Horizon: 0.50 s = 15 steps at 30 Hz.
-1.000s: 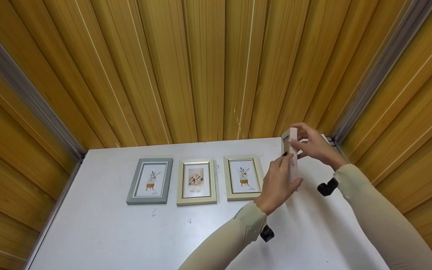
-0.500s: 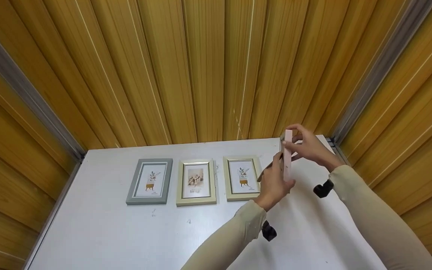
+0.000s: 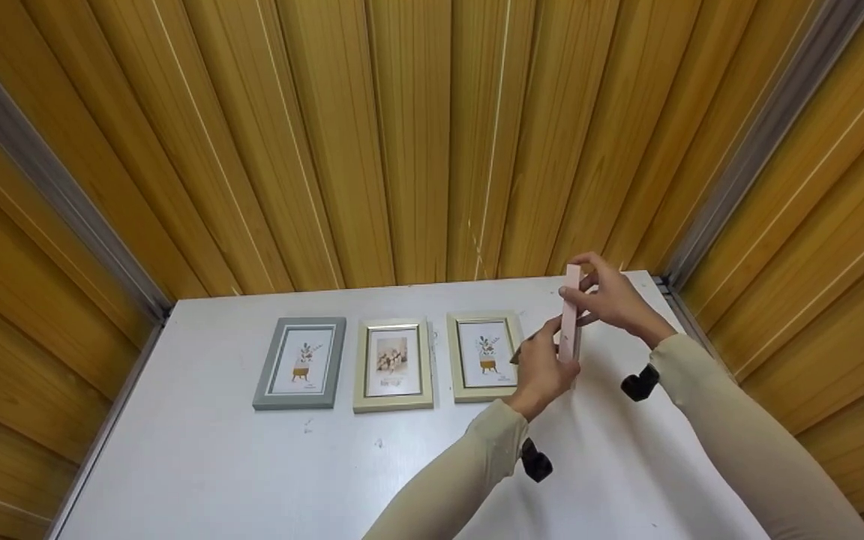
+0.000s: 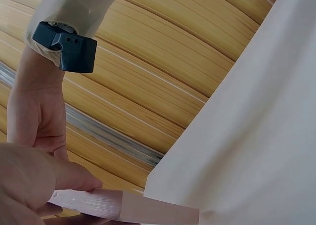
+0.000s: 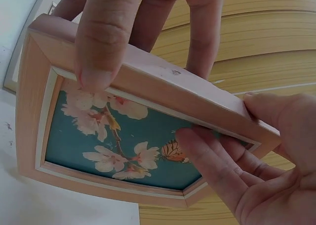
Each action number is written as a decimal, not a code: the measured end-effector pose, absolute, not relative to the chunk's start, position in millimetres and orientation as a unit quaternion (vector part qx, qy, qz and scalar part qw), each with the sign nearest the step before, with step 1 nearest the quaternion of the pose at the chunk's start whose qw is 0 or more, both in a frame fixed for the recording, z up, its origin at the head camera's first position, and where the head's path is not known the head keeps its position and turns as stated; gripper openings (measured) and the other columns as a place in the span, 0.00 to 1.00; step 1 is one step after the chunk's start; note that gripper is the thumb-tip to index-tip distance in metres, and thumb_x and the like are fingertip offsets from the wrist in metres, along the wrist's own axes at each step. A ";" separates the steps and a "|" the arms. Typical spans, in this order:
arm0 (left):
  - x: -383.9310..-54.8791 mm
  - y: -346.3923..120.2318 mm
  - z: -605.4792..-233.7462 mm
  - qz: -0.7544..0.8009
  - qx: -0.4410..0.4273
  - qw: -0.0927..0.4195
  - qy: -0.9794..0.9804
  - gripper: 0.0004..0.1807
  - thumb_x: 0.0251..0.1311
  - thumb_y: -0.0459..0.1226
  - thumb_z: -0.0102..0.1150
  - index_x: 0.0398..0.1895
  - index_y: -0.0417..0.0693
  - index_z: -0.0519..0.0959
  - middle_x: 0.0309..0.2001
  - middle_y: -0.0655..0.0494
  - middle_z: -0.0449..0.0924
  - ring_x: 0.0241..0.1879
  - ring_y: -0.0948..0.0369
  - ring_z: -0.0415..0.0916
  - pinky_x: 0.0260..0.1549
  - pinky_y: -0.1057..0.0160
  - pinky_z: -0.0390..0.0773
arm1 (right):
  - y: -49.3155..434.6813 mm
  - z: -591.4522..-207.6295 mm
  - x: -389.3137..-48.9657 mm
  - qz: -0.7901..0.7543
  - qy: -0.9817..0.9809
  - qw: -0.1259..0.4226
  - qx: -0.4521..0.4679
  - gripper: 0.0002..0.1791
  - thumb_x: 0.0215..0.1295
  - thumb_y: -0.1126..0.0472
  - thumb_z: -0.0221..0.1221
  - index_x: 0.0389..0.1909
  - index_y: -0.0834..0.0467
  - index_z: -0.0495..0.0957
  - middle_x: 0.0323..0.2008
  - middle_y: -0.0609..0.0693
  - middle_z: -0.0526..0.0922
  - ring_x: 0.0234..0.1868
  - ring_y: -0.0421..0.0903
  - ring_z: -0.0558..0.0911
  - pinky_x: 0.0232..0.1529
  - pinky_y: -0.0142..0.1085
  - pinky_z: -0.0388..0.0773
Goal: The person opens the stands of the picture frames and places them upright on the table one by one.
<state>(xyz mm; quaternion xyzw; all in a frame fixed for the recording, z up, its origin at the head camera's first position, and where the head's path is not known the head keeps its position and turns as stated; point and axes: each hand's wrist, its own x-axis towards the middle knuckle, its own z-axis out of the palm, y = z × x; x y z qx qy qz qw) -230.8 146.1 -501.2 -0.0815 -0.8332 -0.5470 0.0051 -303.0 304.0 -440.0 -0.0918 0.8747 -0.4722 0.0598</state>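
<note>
Toward the far right corner of the white tabletop (image 3: 237, 465), gripping a pink photo frame (image 3: 570, 319) with both hands, long narrow side turned up to the head view! Pinching the far end with the right hand (image 3: 616, 296): thumb over the side and down onto the front, fingers round behind. Closing in lower down with the left hand (image 3: 547, 370): thumb set against the narrow side, fingers curled in across the front, so pinching the near end. And from the right wrist view, what a picture: pale blossoms (image 5: 106, 160) on teal, with an orange butterfly (image 5: 173, 151) just beside the left fingertips!

Across to the left now, lying flat near the tabletop's far edge, 1 row of 3. Nearest the far left corner, a grey-blue photo frame (image 3: 293, 402) round a potted-plant print (image 3: 303, 361). Next along, a cream photo frame (image 3: 393, 403) round a brownish print, details too small to tell. Then another cream frame (image 3: 477, 394), also with a potted-plant print, right side partly hidden at the left hand.

Beyond the far edge, rising yellow-brown wood-grain panels (image 3: 417, 150). At both wrists, beige sleeves (image 3: 447, 480) and small black devices (image 3: 537, 461).
</note>
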 end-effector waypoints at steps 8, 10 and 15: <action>-232.0 138.4 -502.9 -0.617 -0.079 -0.020 -0.783 0.33 0.55 0.24 0.68 0.67 0.49 0.77 0.51 0.56 0.86 0.46 0.64 0.83 0.45 0.63 0.83 | 305.5 -442.0 -300.3 -0.414 0.902 0.012 -0.123 0.32 0.75 0.47 0.59 0.74 0.53 0.63 0.49 0.62 0.79 0.45 0.58 0.83 0.43 0.54 0.85; -232.7 136.4 -503.5 -0.642 -0.079 -0.029 -0.762 0.34 0.56 0.23 0.67 0.67 0.49 0.76 0.52 0.55 0.85 0.47 0.63 0.84 0.44 0.64 0.83 | 308.9 -442.4 -299.9 -0.415 0.901 -0.011 -0.129 0.31 0.76 0.47 0.58 0.73 0.53 0.64 0.49 0.62 0.80 0.44 0.59 0.84 0.41 0.54 0.86; -235.5 130.8 -506.5 -0.689 -0.068 -0.049 -0.720 0.37 0.54 0.20 0.65 0.68 0.52 0.76 0.53 0.54 0.85 0.48 0.60 0.84 0.41 0.63 0.85 | 325.1 -448.9 -299.2 -0.391 0.909 -0.092 -0.110 0.29 0.77 0.49 0.57 0.73 0.56 0.66 0.52 0.64 0.81 0.47 0.62 0.83 0.42 0.57 0.84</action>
